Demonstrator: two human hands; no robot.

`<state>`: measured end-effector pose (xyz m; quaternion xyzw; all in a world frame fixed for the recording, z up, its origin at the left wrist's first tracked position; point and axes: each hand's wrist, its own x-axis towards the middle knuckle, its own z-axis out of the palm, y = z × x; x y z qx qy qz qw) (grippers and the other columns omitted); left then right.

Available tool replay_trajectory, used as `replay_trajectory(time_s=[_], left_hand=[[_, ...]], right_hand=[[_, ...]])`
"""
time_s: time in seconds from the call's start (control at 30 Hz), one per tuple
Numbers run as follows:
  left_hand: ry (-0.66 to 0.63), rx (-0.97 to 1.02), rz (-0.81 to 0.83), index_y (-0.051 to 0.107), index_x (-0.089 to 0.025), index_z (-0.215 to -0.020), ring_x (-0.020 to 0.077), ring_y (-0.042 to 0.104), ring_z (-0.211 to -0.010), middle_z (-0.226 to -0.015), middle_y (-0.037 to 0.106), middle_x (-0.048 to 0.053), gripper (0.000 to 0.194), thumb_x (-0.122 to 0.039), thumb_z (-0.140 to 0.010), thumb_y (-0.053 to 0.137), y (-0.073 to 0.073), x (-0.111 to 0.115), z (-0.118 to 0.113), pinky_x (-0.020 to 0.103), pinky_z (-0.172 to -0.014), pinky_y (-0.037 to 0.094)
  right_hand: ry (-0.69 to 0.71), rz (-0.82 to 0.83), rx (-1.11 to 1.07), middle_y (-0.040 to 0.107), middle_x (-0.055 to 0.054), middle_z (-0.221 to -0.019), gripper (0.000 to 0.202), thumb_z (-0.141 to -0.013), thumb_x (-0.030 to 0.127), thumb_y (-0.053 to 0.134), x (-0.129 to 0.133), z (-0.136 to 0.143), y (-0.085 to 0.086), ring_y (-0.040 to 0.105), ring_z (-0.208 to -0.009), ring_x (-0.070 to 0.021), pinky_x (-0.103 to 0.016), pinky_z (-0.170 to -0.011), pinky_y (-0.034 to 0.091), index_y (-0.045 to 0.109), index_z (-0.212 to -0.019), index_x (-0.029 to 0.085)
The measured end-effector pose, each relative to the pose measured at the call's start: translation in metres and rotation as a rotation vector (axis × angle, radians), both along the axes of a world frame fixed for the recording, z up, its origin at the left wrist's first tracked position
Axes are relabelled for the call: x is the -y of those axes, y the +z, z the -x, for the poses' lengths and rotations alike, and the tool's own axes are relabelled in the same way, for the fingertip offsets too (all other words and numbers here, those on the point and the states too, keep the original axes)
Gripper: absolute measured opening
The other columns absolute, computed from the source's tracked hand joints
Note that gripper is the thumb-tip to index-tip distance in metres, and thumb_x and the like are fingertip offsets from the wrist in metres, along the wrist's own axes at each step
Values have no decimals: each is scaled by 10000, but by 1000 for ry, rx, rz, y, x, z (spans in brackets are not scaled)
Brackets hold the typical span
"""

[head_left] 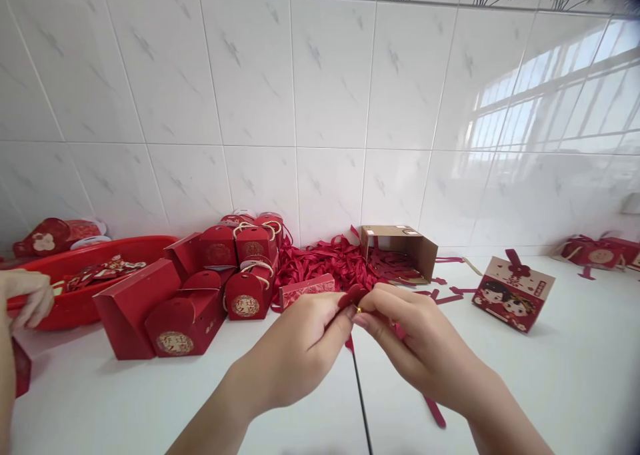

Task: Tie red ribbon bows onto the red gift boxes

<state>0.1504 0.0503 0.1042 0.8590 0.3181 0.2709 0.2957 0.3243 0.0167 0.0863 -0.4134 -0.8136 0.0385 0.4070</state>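
My left hand (305,345) and my right hand (417,342) meet in front of me above the white table. Between the fingertips of both is a small dark red piece (353,296), pinched by my left thumb and fingers. At its edge shows a tiny gold-coloured bit (359,310), where my right thumb and fingertip close. Part of the red piece is hidden by the fingers. Red material also shows just below my left fingertips and behind my right fingers. A red strip (434,412) lies under my right hand.
Red gift boxes (245,295) stand at the left, by a red basin (145,245) with another person's hand (30,298) at it. Red ribbons (325,262) and an open cardboard box (427,255) lie behind my hands. A printed box (515,294) stands right. A dark line crosses the white tabletop (565,388).
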Motion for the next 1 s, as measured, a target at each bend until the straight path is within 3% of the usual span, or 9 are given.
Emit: replay_trajectory(time_s=[0.27,0.4,0.53,0.6,0.67,0.77,0.87,0.93,1.0], left_hand=[[20,-84,-94,417,-190,-687,126,424,-618,-682,492,-19,222,-178,-894,337,-2,0,1,261,-549,296],[14,-138,-143,405,-190,-673,125,410,-603,-668,483,-20,206,-165,-871,355,-3,-2,2,267,-546,303],[-42,-163,-123,411,-195,-677,122,397,-596,-653,468,-30,157,-125,-816,385,-2,-2,2,256,-535,311],[-63,-167,-101,458,-199,-709,125,426,-599,-668,498,-29,148,-108,-794,379,0,-3,4,254,-540,327],[-28,-201,-106,537,-214,-799,146,498,-659,-736,562,-17,191,-111,-782,377,2,-7,11,258,-582,367],[195,-308,-180,552,-280,-1121,249,545,-1013,-1053,614,30,383,-184,-773,425,2,-25,31,313,-760,430],[390,-418,-180,384,-285,-1361,349,344,-1302,-1348,483,88,625,-328,-752,520,-7,-55,50,405,-899,414],[432,-427,-122,369,-270,-1380,361,428,-1244,-1319,516,115,729,-404,-704,604,-16,-77,57,406,-876,437],[413,-375,-62,440,-258,-1329,320,592,-1033,-1155,623,112,708,-381,-666,656,-26,-95,57,358,-765,481]], right_hand=[[-85,-11,11,484,45,-626,192,-898,211,490,-3,0,-6,405,-546,-89,-233,-499,301,461,-708,208],[-149,25,-116,524,39,-645,192,-805,237,636,-7,-1,-5,465,-573,-104,-228,-485,345,478,-699,212],[16,58,-315,630,18,-797,214,-758,215,702,-13,-1,-4,578,-704,-127,-231,-575,456,563,-919,235],[101,34,-330,642,21,-762,126,-773,201,692,-16,0,-4,587,-688,-119,-230,-588,466,603,-856,230],[99,-46,-335,630,20,-710,73,-783,177,680,-18,0,-5,578,-657,-113,-230,-568,457,621,-771,217],[85,-151,-332,626,3,-731,89,-789,127,657,-20,-3,-6,587,-678,-118,-235,-580,474,643,-764,212],[142,-168,-291,632,-11,-784,142,-787,78,632,-21,-10,-5,603,-715,-127,-240,-602,498,661,-787,217],[174,-146,-276,635,-12,-793,165,-786,65,624,-21,-15,-4,607,-720,-129,-241,-606,502,666,-791,224],[200,-101,-271,635,-6,-770,164,-784,77,638,-21,-19,-3,604,-702,-128,-243,-601,499,673,-794,237]])
